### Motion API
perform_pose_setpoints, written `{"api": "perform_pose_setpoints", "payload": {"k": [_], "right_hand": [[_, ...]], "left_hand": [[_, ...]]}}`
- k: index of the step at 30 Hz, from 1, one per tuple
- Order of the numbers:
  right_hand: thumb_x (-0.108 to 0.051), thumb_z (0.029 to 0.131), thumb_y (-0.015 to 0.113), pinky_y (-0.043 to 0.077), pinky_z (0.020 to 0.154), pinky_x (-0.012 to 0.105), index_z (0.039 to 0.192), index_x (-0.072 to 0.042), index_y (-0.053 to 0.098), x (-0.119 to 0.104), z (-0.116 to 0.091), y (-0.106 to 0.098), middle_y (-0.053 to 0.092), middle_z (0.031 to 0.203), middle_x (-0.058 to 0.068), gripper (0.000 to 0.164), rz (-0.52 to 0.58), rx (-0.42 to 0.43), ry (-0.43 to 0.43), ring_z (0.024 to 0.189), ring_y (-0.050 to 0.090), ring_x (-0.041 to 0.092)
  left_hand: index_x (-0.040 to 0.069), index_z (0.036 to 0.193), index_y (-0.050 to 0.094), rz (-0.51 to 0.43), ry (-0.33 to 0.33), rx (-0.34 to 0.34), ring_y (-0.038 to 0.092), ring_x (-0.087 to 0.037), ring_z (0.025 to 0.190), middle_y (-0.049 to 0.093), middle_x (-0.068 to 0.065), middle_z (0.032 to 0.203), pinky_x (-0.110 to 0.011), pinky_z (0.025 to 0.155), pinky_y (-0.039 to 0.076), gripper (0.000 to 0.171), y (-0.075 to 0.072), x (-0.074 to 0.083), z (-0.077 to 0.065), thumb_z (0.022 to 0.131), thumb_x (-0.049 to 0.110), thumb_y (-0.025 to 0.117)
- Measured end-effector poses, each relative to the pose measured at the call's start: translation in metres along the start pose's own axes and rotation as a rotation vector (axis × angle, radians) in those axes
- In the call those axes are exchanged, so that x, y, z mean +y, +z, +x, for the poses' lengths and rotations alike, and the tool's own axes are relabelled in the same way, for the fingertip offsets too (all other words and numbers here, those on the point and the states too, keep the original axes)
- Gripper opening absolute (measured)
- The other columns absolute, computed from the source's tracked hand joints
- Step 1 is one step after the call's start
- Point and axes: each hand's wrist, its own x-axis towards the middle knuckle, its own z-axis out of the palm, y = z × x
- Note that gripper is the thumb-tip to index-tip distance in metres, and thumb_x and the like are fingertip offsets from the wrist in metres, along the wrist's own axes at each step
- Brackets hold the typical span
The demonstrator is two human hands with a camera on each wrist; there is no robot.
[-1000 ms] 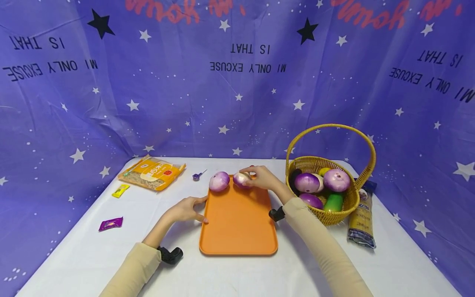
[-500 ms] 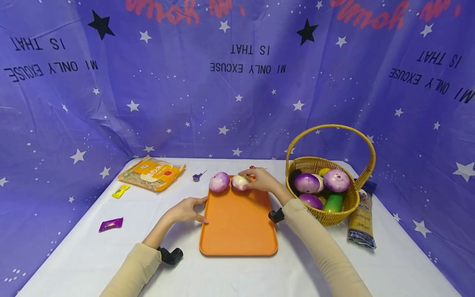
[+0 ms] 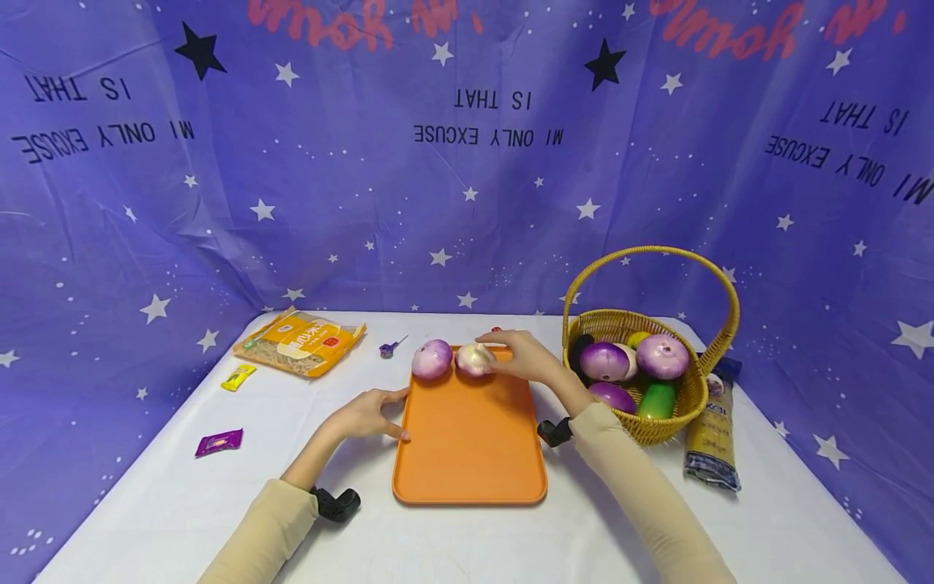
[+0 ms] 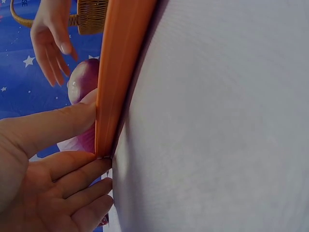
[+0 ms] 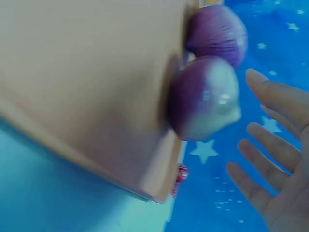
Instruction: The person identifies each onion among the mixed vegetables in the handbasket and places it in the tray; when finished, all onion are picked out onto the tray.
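Observation:
An orange tray [image 3: 470,438] lies on the table with two purple-and-white onions at its far end. The left onion [image 3: 432,359] sits at the far left corner. The right onion [image 3: 474,360] sits beside it, its pale tip turned up. My right hand [image 3: 521,357] hovers just right of that onion; in the right wrist view the spread fingers of this hand [image 5: 280,150] are apart from the onion [image 5: 205,99]. My left hand [image 3: 365,414] rests its thumb and fingertips against the tray's left edge, the fingers [image 4: 79,176] fairly straight in the left wrist view.
At the right stands a wicker basket [image 3: 633,422] of toy-like vegetables, with a long yellow packet [image 3: 711,430] beside it. To the left lie an orange bag [image 3: 299,342], a yellow candy [image 3: 238,376], a purple candy [image 3: 219,442] and a lollipop [image 3: 387,349].
The right onion has turned so its pale tip faces up. My right hand has released it and drawn slightly to the right. The left hand has stayed at the tray's edge.

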Motion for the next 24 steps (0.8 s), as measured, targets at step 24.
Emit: {"api": "perform_pose_setpoints", "payload": {"k": [24], "right_hand": [[-0.02, 0.08, 0.08, 0.042, 0.101, 0.051, 0.129, -0.012, 0.063, -0.033, -0.095, -0.087, 0.059, 0.132, 0.011, 0.052, -0.191, -0.029, -0.062, 0.123, 0.051, 0.033]], "left_hand": [[-0.003, 0.14, 0.046, 0.015, 0.008, 0.015, 0.042, -0.039, 0.131, 0.048, -0.024, 0.139, -0.052, 0.108, 0.033, 0.085, 0.002, -0.002, 0.001, 0.071, 0.028, 0.085]]}}
